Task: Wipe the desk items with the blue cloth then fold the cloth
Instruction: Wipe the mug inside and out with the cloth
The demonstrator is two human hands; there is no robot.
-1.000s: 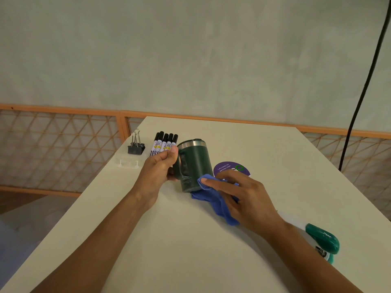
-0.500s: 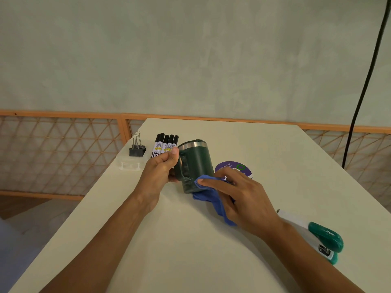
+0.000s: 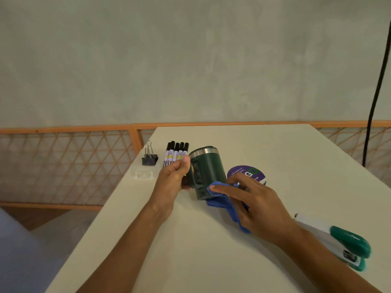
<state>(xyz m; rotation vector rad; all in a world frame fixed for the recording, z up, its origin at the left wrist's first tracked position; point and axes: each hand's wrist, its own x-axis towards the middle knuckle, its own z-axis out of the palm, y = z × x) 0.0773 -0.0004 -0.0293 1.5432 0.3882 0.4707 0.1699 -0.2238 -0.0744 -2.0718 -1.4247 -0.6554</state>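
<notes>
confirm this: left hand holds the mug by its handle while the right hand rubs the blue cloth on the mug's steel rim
Not quite. In the head view the right hand presses the cloth against the lower side of the mug, near its base, not on the steel rim, which is bare at the top. The left hand does hold the mug by its handle.

A pale counter (image 3: pixel 211 254) is spread beneath the left hand (image 3: pixel 172 179) and the right hand (image 3: pixel 261 210). A wooden lattice railing (image 3: pixel 63 166) is seen beyond the left hand, past the counter's edge. A black cable (image 3: pixel 367 140) is hung well right of the right hand, against a plain greenish wall (image 3: pixel 190 60).
</notes>
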